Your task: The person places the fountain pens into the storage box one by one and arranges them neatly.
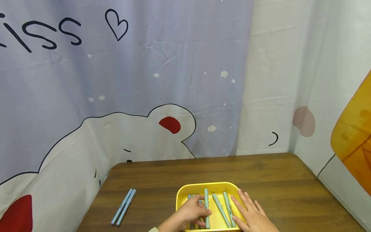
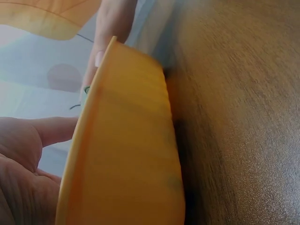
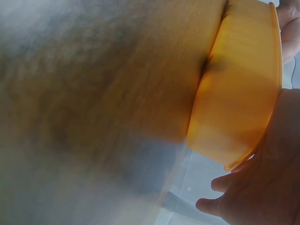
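A yellow plastic tray [image 1: 204,185] on the table holds several light green and blue pens. Reaching in from the left, my left hand [image 1: 189,211] pinches a light green pen [image 1: 206,203], thumb across its barrel. Two more green pens, one slanted [image 1: 221,209] and one beside it [image 1: 228,206], lie to the right in the tray. Blue pens lie partly hidden under the left hand. My right hand [image 1: 253,214] rests over the tray's right rim, fingers extended. Both wrist views show the tray's outer wall [image 2: 131,136], with the right hand [image 3: 262,187] along the rim.
Two blue pens [image 1: 123,207] lie side by side on the wooden table [image 1: 156,180], left of the tray. A printed curtain [image 1: 174,64] hangs behind the table and along its sides.
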The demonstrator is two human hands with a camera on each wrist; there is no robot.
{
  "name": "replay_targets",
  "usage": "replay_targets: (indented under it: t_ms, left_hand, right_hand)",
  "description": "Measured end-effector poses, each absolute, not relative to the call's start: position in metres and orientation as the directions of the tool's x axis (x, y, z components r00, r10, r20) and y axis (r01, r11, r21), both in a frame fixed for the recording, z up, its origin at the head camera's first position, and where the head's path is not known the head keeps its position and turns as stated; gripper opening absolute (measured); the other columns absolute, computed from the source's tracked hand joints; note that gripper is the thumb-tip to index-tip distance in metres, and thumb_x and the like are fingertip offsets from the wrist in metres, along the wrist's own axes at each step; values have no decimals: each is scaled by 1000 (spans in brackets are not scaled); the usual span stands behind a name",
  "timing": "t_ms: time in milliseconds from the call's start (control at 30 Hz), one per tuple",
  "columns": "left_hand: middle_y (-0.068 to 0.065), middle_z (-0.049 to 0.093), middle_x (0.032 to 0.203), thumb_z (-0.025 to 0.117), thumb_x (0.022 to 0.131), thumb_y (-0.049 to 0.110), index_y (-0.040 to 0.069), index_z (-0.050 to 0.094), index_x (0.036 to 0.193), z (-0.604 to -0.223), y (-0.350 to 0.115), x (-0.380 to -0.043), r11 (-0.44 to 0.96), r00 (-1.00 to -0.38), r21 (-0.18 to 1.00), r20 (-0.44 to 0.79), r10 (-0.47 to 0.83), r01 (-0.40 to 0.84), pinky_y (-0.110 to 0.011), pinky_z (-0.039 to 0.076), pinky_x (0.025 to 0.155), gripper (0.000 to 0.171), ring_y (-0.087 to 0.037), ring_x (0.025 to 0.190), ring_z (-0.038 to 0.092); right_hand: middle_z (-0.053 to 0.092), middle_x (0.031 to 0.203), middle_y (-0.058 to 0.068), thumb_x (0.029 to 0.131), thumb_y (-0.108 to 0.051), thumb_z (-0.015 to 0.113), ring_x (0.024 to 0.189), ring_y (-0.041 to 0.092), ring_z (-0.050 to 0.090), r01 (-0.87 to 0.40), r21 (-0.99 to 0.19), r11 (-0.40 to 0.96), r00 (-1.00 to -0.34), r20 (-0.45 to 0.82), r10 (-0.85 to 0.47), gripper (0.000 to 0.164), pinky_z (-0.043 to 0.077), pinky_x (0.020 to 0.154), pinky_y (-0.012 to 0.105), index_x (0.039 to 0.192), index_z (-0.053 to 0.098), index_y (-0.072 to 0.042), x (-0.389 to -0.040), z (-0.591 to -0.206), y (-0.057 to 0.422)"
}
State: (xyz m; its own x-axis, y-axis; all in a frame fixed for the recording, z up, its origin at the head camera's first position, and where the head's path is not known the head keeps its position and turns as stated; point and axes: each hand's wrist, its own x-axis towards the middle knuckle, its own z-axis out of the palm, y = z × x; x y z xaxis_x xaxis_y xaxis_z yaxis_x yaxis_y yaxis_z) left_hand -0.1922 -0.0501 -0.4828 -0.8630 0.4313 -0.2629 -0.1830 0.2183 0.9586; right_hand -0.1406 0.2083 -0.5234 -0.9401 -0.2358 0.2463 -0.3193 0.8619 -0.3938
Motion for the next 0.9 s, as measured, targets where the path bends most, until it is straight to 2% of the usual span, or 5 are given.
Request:
replay_targets:
  t_ms: [200, 433, 900]
  left_hand:
    - [-13, 65, 83, 73, 89, 0, -13, 46, 137, -487, -45, -194, 272, -845, 949, -275, 459, -161, -24, 58, 52, 57, -16, 63, 64]
    - [-13, 64, 73, 72, 91, 2, -18, 45, 135, -489, -40, -196, 316, -837, 929, -323, 442, -192, -24, 58, 52, 56, -13, 57, 61]
    - [-9, 63, 64, 72, 92, 4, -15, 55, 127, -489, -31, -205, 387, -834, 907, -336, 437, -163, -19, 53, 46, 44, -9, 47, 57]
  right_hand:
    - [30, 163, 18, 100, -52, 57, 146, 44, 33, -312, -408, 858, -946, 216, -242, 66, 29, 107, 74, 155, 43, -18, -142, -521, 208]
    - [30, 163, 19, 100, -51, 58, 146, 44, 33, -317, -404, 858, -944, 219, -246, 66, 30, 106, 74, 155, 43, -18, -141, -522, 208]
    - [31, 162, 20, 100, -50, 58, 145, 44, 35, -322, -396, 860, -941, 236, -244, 65, 30, 106, 74, 154, 44, -18, -142, -524, 208]
